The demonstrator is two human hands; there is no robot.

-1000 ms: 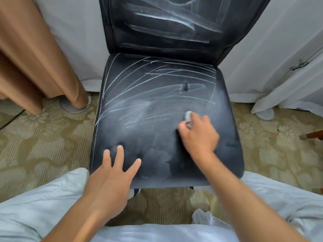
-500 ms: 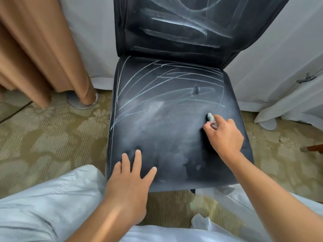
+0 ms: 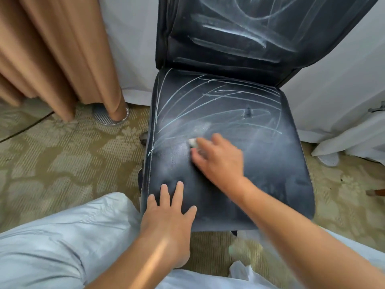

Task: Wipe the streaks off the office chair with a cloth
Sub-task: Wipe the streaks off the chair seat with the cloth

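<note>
**Cloth swept back across the seat to the left side**

Half a second ago my right hand (image 3: 218,157) was working near the seat's right edge; now it has crossed to the left of centre, and the blur on it tells me it is mid-stroke.

Nearest me, my left hand (image 3: 168,213) lies flat on the front edge of the office chair (image 3: 270,163), fingers straight and spread, gripping nothing. I judge it is there to brace the chair so the seat does not roll or swivel away under the rubbing.

Further in, my right hand is curled over the cloth (image 3: 192,142), pinning it to the seat; only a pale wad shows past my fingertips, so the cloth sits bunched small, which concentrates the pressure. My two hands are apart, one bracing, one wiping.

The front of the seat looks smeared and mostly free of lines. Beyond the cloth, white streaks (image 3: 208,94) fan over the rear half of the seat, and further still the backrest (image 3: 239,32) carries heavy ones, untouched as far as I can see.
</note>
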